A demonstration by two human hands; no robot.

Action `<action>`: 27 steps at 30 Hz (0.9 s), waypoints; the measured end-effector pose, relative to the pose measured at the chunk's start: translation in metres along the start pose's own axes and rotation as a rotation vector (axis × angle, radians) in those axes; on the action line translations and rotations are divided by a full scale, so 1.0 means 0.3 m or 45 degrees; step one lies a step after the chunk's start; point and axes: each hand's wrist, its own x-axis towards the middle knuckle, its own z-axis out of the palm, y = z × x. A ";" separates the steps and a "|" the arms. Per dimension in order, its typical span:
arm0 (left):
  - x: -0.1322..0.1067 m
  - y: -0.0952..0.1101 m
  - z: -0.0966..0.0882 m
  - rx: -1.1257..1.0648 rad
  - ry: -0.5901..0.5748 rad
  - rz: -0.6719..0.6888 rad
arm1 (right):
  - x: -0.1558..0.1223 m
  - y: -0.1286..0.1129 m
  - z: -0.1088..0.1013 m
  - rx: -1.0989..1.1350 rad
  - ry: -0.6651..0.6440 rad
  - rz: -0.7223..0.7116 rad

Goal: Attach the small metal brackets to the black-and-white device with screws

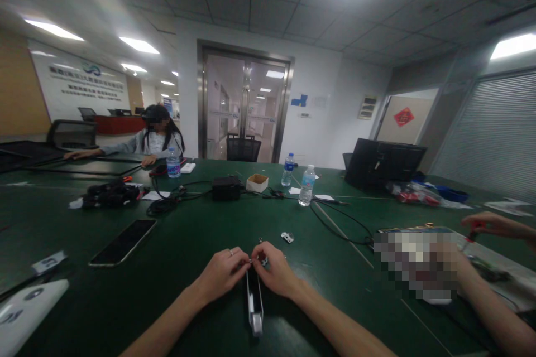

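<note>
A long, narrow dark piece with pale edges and a white block at its near end (254,307) lies lengthwise in front of me on the green table. At its far end, my left hand (221,274), with a ring on one finger, is closed in a pinch. My right hand (276,272) is pinched at the same end, its fingertips close to the left ones. What sits between the fingertips is too small to make out. Just beyond the hands lies a small metal piece (287,237), with tiny bits beside the right fingers.
A phone (123,242) and a white device (31,315) lie to my left. Cables, a black adapter (226,187), an open small box (257,183) and water bottles (307,185) stand beyond. At right, another person's hand (496,224) holds a red-handled screwdriver; another person sits across.
</note>
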 end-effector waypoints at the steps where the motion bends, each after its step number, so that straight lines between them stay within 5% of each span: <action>1: 0.001 -0.002 -0.007 0.011 -0.002 -0.012 | 0.001 0.004 -0.006 -0.023 0.003 -0.006; 7: 0.003 -0.040 -0.039 0.087 0.021 -0.145 | 0.016 0.016 -0.071 -0.217 -0.105 -0.055; 12: 0.005 -0.047 -0.053 0.103 -0.138 -0.218 | 0.028 0.003 -0.114 -0.426 -0.296 -0.031; 27: 0.008 -0.019 -0.048 0.119 -0.221 -0.257 | 0.020 0.021 -0.112 -0.439 -0.456 0.040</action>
